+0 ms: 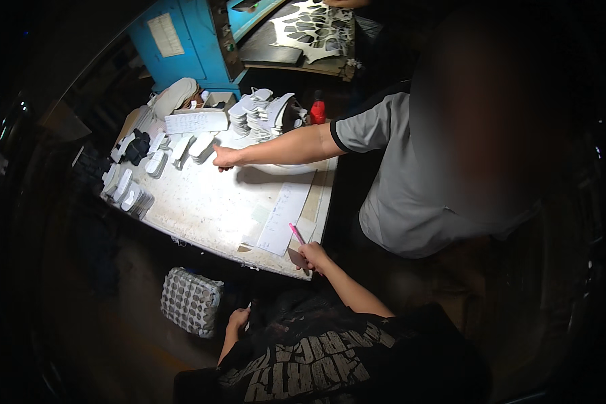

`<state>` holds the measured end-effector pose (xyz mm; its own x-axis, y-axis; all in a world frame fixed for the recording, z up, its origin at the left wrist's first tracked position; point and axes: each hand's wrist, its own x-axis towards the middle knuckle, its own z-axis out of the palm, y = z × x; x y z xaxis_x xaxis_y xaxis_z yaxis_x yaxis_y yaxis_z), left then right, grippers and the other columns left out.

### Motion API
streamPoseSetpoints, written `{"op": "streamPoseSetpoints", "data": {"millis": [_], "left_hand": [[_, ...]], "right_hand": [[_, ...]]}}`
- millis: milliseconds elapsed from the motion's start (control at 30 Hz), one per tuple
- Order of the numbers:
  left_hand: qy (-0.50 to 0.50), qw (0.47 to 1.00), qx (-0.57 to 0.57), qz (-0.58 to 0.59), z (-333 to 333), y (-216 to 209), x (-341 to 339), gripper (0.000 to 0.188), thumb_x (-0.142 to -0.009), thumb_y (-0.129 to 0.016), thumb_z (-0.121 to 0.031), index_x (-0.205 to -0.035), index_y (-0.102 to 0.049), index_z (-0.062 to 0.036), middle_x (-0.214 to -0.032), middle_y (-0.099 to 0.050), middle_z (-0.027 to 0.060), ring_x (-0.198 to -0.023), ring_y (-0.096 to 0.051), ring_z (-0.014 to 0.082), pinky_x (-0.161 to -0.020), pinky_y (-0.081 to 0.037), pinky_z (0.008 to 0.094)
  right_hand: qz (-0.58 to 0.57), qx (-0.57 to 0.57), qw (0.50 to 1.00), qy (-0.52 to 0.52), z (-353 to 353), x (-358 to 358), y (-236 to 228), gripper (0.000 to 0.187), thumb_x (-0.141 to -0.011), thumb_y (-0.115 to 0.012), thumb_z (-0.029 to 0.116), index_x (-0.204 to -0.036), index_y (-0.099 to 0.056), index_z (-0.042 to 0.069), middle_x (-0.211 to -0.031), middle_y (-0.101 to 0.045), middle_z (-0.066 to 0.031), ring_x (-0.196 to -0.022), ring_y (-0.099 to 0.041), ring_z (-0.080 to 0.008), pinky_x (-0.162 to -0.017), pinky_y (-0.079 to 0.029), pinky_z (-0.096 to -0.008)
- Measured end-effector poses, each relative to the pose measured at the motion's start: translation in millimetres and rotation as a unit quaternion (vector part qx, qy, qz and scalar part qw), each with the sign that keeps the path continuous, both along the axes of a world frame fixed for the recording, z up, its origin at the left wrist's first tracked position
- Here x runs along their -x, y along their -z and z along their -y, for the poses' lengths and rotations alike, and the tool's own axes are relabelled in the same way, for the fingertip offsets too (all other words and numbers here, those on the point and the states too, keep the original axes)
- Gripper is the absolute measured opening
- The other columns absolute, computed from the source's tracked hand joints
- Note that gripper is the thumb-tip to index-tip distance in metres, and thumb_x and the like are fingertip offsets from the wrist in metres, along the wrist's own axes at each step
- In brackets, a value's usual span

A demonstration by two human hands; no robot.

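My right hand is closed round a pink pen, over the table's near right corner. Its tip points up and left at a long white sheet with handwriting, lying flat on the table. Below the table edge, close to my body, my left hand is closed; a thin pale edge shows at its fingers, too small to name. From the right, a co-worker's hand reaches across the table beside a stack of white cut pieces.
The worn white table bears several more stacks of cut pieces, black pieces and a lettered white box. A red bottle stands at the far edge. Left of me sits a patterned stool. Behind is a blue machine.
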<state>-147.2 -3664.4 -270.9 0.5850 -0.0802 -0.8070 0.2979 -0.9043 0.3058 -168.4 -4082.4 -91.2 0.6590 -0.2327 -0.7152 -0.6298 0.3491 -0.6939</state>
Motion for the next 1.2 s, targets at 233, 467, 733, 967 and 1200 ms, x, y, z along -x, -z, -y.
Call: {"op": "streamPoseSetpoints", "data": {"millis": [233, 467, 733, 967, 1200], "left_hand": [[-0.006, 0.997, -0.004, 0.082, 3.7, -12.1, 39.7, 0.053, -0.091, -0.069, -0.052, -0.113, -0.079, -0.0049, -0.115, -0.075, 0.0241, -0.114, -0.071, 0.0383, -0.096, -0.055, 0.0437], [-0.074, 0.997, 0.017, 0.004, 0.5, -25.2, 33.9, 0.057, -0.088, -0.073, -0.054, -0.116, -0.077, -0.0042, -0.111, -0.077, 0.021, -0.111, -0.072, 0.0371, -0.097, -0.055, 0.0428], [-0.19, 0.889, 0.166, 0.381, 46.7, -135.9, -23.5, 0.053, -0.092, -0.077, -0.037, -0.13, -0.067, -0.001, -0.117, -0.074, 0.0206, -0.104, -0.072, 0.0332, -0.095, -0.055, 0.041], [-0.027, 0.833, 0.184, 0.521, 98.3, -227.7, -122.4, 0.062, -0.091, -0.075, -0.037, -0.143, -0.06, -0.0084, -0.125, -0.064, 0.0151, -0.111, -0.067, 0.0338, -0.094, -0.053, 0.0449], [0.239, 0.79, 0.19, 0.531, 132.3, -224.2, -216.0, 0.068, -0.087, -0.076, -0.038, -0.149, -0.057, -0.0167, -0.131, -0.062, 0.0147, -0.106, -0.069, 0.0338, -0.097, -0.051, 0.0487]], "right_hand": [[-0.017, 0.004, 1.0, -0.012, 1.7, -1.5, 0.3, 0.021, -0.084, -0.054, 0.014, -0.069, -0.059, 0.001, -0.067, -0.068, -0.0246, -0.038, -0.052, -0.0166, -0.034, -0.026, -0.0324], [-0.057, 0.051, 0.997, 0.015, -1.3, -3.5, 8.2, 0.023, -0.083, -0.059, 0.015, -0.072, -0.061, -0.005, -0.06, -0.06, -0.0153, -0.049, -0.068, -0.0284, -0.034, -0.036, -0.0364], [-0.086, 0.105, 0.991, 0.008, -3.9, -5.8, 7.8, 0.019, -0.082, -0.059, 0.015, -0.071, -0.063, -0.001, -0.056, -0.056, -0.0094, -0.038, -0.051, -0.0192, -0.035, -0.03, -0.0373], [-0.079, 0.083, 0.991, 0.066, -14.3, -8.0, -2.8, 0.015, -0.08, -0.056, 0.015, -0.069, -0.059, 0.005, -0.054, -0.048, -0.0037, -0.035, -0.043, -0.0151, -0.034, -0.024, -0.035], [-0.114, 0.09, 0.982, 0.122, -15.7, -7.6, 5.1, 0.016, -0.078, -0.058, 0.015, -0.073, -0.063, 0.0, -0.06, -0.054, -0.0088, -0.041, -0.05, -0.0197, -0.035, -0.031, -0.0362]]}}
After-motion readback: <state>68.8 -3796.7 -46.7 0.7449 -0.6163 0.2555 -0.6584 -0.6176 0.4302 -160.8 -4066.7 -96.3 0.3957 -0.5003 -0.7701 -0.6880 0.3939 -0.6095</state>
